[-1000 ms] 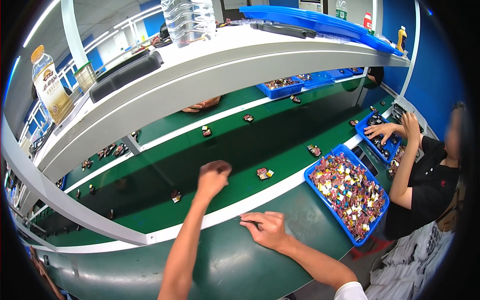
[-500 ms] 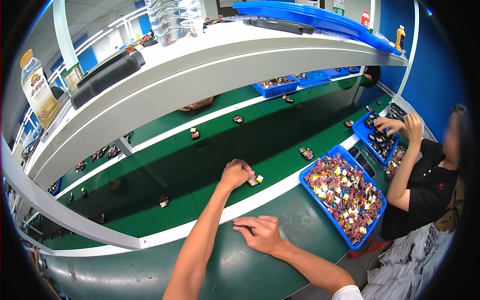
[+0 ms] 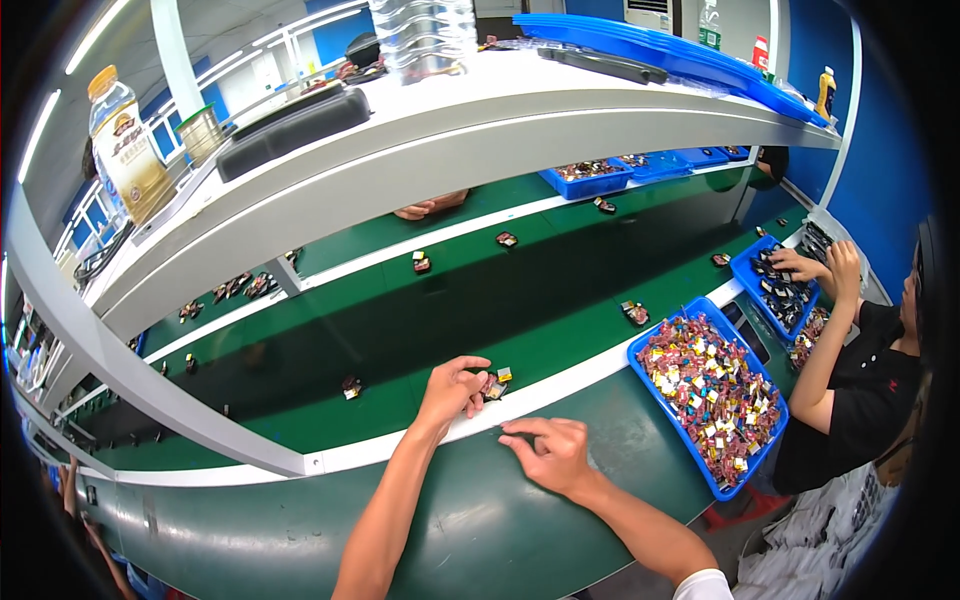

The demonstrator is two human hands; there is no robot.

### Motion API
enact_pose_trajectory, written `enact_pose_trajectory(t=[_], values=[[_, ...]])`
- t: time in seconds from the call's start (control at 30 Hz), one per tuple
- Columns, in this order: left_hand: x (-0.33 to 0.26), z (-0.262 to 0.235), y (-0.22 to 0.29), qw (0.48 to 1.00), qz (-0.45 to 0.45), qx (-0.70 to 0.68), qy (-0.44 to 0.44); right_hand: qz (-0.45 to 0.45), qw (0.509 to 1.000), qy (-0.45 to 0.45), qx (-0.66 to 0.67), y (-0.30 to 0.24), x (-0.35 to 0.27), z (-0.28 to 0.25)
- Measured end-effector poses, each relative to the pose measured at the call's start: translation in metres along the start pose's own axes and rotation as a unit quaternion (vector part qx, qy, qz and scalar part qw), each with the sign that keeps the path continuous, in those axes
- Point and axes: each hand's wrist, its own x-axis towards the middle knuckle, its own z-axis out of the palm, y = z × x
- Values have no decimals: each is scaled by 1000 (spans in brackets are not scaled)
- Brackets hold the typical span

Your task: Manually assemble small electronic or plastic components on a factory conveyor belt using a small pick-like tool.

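Note:
My left hand (image 3: 450, 395) is over the near edge of the green belt, its fingers apart. Just right of its fingertips lies a small electronic part (image 3: 495, 384), dark reddish with a white and yellow tag. Whether a fingertip still touches it is hard to see. Lower and to the right, my right hand (image 3: 553, 452) hovers by the white rail, thumb and forefinger pinched together. A thin dark tip shows at the pinch, too small to name. Similar parts, such as one tagged part (image 3: 351, 387) on the left and another (image 3: 635, 313) on the right, rest on the belt.
A blue tray (image 3: 640, 372) heaped with tagged parts stands to the right. Beyond it, a co-worker's hands (image 3: 815, 268) work over a blue tray of black pieces (image 3: 785, 295). A white shelf (image 3: 440, 170) crosses above the belt, and its grey post (image 3: 150, 350) rises at left.
The whole view has shifted, moving the scene rightward. My left fingers have spread and come off the top of the tagged part. My right hand stays pinched, near the rail.

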Motion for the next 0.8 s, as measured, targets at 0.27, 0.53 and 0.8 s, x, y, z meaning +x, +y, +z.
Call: enact_pose_trajectory(t=[0.27,0.53,0.8], values=[[-53,-2,-13,996,26,-82,24,328,887,26,323,2,5,-5],[-67,16,-30,995,55,-75,33,321,887,36,331,10,-1,3],[-71,21,-30,993,84,-64,47,300,929,4,216,10,-3,3]])
